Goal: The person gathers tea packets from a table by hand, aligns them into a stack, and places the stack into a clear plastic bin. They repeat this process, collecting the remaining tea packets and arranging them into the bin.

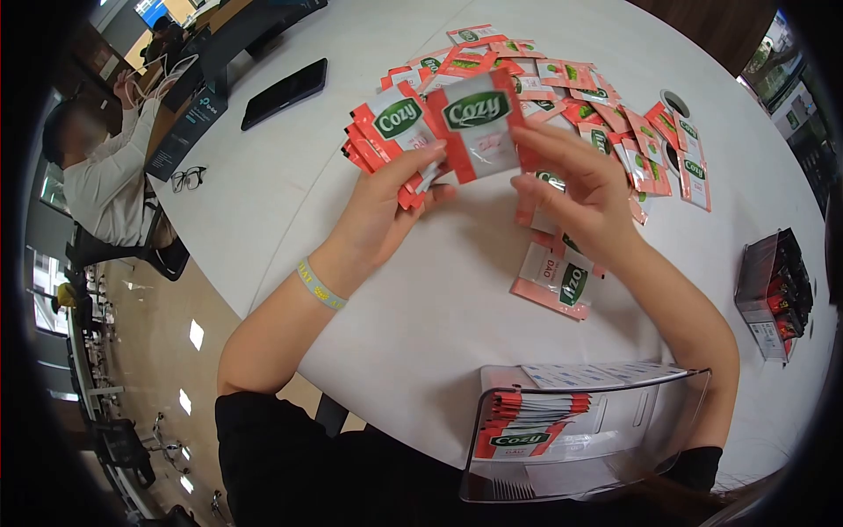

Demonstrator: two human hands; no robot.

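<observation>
Several red and white Cozy sachets (399, 119) form a fanned stack, with my left hand (384, 202) closed round its lower end. One more Cozy sachet (479, 127) stands upright between my hands, its right edge at the fingertips of my right hand (584, 189), which are pinched on it. Beyond and to the right lies a loose pile of sachets (606, 114). Below my right hand, another sachet (555, 279) rests on the white table (395, 342). Near my body, a clear plastic box (615, 439) holds a row of sachets (527, 426) at its left end.
A black phone (284, 93) and glasses (189, 179) lie at the left. At the right edge stands a second clear box (773, 294) with dark and red packets. Across the table corner, a person (105, 189) sits beside a dark TP-Link box (189, 132).
</observation>
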